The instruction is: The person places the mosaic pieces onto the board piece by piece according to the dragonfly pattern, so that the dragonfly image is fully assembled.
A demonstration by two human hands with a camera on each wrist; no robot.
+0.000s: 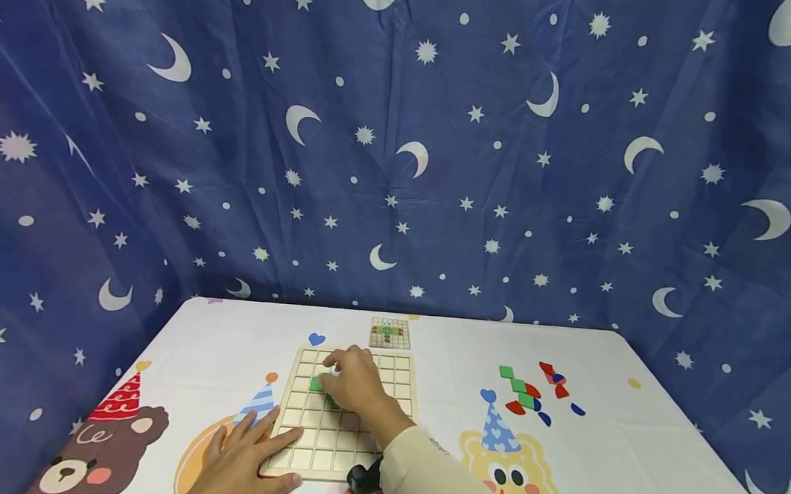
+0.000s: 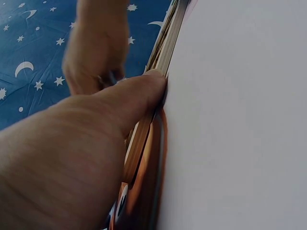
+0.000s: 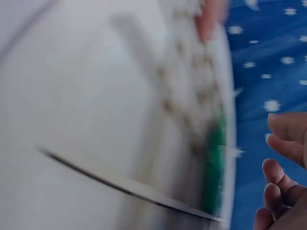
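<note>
A wooden grid board [image 1: 320, 459] lies on the white table, and green pieces [image 1: 316, 384] sit in its upper part. My right hand [image 1: 355, 383] hovers over them with bent fingers, a small white piece [image 1: 336, 369] showing beside the fingertips. In the right wrist view the fingers [image 3: 288, 141] stand apart with nothing seen between them; the board and green there are blurred. My left hand [image 1: 240, 455] rests at the board's left edge, fingers spread. Its thumb [image 2: 139, 93] lies along the board's side in the left wrist view.
A small picture card [image 1: 389, 333] with a green figure on a grid lies behind the board. To the right are several green squares [image 1: 519, 386], red pieces [image 1: 515, 408] and blue pieces [image 1: 578, 409]. A blue curtain [image 1: 400, 165] with moons and stars hangs behind the table.
</note>
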